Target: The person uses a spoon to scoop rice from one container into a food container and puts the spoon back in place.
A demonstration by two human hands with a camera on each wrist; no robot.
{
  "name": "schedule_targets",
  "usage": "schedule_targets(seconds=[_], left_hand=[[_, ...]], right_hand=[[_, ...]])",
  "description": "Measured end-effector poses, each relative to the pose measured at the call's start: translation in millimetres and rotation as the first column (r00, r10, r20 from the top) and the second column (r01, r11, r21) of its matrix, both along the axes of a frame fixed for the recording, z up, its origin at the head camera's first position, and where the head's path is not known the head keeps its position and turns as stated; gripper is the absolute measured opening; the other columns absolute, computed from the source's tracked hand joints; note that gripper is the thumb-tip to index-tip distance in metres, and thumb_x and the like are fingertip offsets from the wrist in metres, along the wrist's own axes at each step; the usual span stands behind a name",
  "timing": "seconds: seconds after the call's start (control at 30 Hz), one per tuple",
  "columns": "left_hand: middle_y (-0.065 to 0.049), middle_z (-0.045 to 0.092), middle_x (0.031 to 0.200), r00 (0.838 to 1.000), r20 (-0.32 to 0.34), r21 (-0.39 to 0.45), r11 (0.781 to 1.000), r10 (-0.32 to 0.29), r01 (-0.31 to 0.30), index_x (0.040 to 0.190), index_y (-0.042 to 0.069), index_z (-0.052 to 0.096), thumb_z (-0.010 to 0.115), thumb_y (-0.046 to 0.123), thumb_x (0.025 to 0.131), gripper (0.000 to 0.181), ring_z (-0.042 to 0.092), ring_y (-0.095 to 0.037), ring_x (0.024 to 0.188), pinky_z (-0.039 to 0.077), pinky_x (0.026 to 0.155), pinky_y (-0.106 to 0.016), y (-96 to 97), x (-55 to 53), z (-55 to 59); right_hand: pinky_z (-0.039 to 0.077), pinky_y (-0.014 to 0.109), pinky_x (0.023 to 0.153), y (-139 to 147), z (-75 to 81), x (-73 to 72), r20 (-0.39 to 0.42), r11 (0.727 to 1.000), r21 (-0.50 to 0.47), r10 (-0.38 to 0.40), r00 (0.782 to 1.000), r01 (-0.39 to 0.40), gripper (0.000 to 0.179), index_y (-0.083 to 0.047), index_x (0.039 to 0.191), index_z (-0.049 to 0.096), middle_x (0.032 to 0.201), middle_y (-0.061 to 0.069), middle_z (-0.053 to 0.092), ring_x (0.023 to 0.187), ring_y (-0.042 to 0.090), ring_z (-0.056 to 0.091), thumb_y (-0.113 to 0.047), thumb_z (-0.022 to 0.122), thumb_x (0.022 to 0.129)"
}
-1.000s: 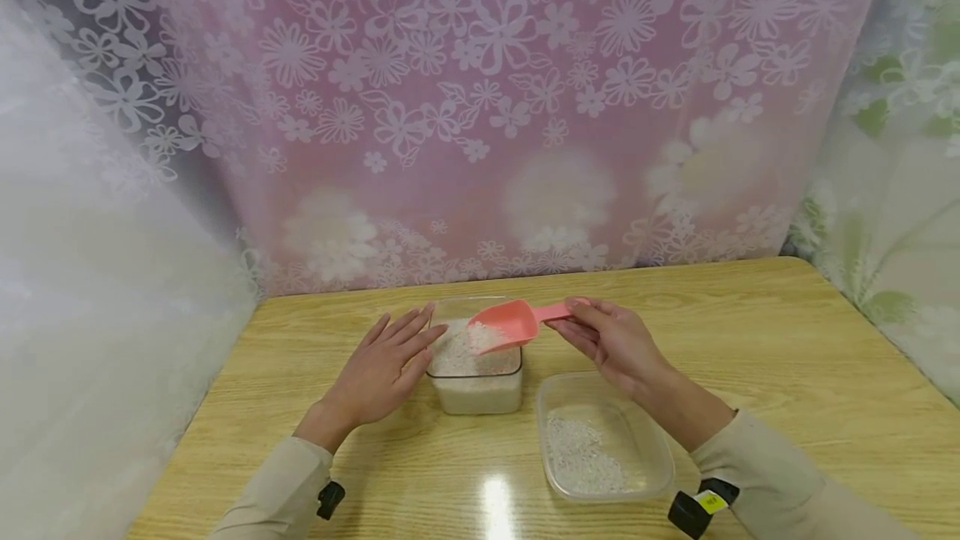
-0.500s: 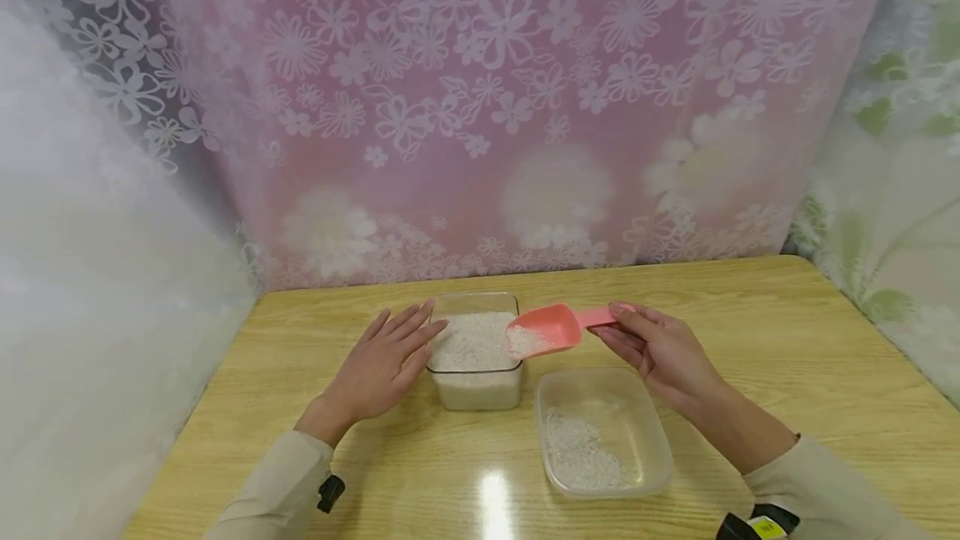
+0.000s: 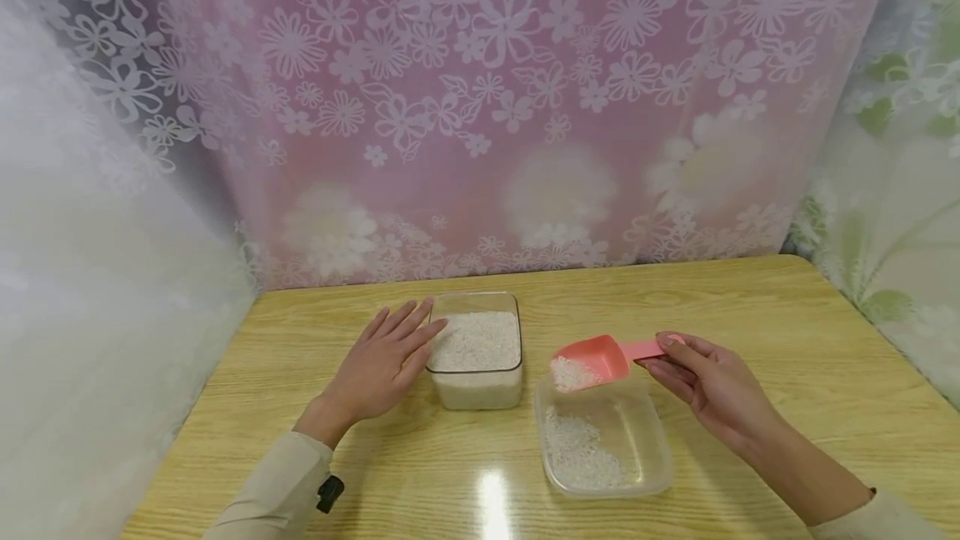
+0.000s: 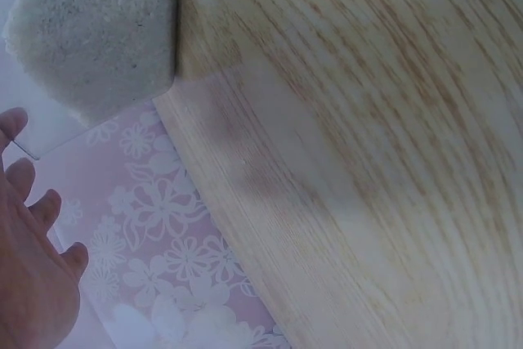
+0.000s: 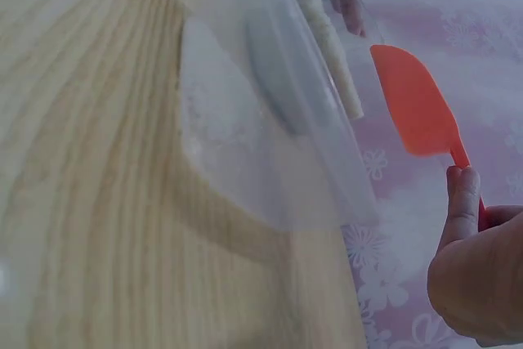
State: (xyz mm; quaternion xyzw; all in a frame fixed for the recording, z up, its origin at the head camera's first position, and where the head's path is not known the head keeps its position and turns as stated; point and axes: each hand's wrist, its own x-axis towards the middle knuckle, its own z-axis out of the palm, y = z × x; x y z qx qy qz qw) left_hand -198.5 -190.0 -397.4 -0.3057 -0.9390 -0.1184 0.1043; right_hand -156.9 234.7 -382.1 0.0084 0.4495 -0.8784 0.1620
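Observation:
My right hand (image 3: 716,386) pinches the handle of a pink scoop (image 3: 611,357) that carries white rice (image 3: 573,373). The scoop hangs over the far edge of a shallow clear plastic container (image 3: 652,461), which has a small heap of rice on its left side. In the right wrist view the orange-looking scoop (image 5: 417,104) shows from below, thumb and fingers on its handle. My left hand (image 3: 378,369) lies with fingers spread against the left rim of a clear square canister (image 3: 480,390) filled with rice. The left wrist view shows that hand (image 4: 37,267) beside the canister.
Both containers stand on a wood-grain table (image 3: 337,482), the canister farther back and to the left. A pink floral curtain (image 3: 465,190) hangs behind the table's far edge. Pale sheets hang at the left and right sides.
My right hand has moved the loaded scoop rightward and toward me, from over the canister to the far edge of the shallow container. My left hand has stayed at the canister's rim.

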Motion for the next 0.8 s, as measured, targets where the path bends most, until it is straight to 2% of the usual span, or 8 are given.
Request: schedule_targets(seconds=[0.27,0.47,0.63,0.8], left_hand=[[0.002,0.022,0.156,1.0,-0.004,-0.007,1.0,0.001,-0.001,0.148,0.026,0.039,0.032,0.035,0.105,0.044,0.019,-0.022,0.143,0.009,0.115,-0.048,0.3,-0.3,1.0],[0.001,0.022,0.156,1.0,-0.006,-0.007,1.0,-0.001,0.001,0.148,0.024,0.04,0.03,0.036,0.106,0.045,0.021,-0.024,0.142,0.008,0.115,-0.047,0.1,-0.7,1.5],[0.001,0.022,0.156,1.0,0.0,-0.004,1.0,-0.004,0.004,0.148,0.025,0.039,0.027,0.038,0.106,0.046,0.02,-0.024,0.142,0.009,0.115,-0.048,-0.4,-0.9,0.4],[0.0,0.023,0.156,1.0,-0.006,0.009,1.0,-0.008,0.008,0.148,0.024,0.04,0.031,0.036,0.106,0.045,0.021,-0.024,0.142,0.01,0.114,-0.049,1.0,-0.2,0.1]], right_hand=[[0.051,0.028,0.086,15,-12.7,12.7,0.049,1.0,0.01,-0.017,0.999,0.017,0.018,-0.006,0.105,0.068,0.1,0.013,0.07,0.095,0.022,0.068,-0.009,0.051,0.1],[0.052,0.029,0.085,18,-18.5,17.5,0.007,0.999,0.052,-0.015,1.0,0.015,0.019,-0.005,0.105,0.068,0.101,0.014,0.07,0.094,0.023,0.068,-0.007,0.05,0.1],[0.053,0.028,0.082,13,-19.5,18.4,0.009,0.991,0.123,-0.053,0.999,0.051,0.014,-0.004,0.105,0.067,0.099,0.014,0.07,0.09,0.022,0.069,-0.006,0.054,0.098],[0.053,0.029,0.081,8,-19.9,18.5,-0.025,0.979,0.191,-0.071,0.997,0.075,0.011,-0.002,0.105,0.063,0.098,0.014,0.07,0.089,0.022,0.069,-0.006,0.056,0.097]])
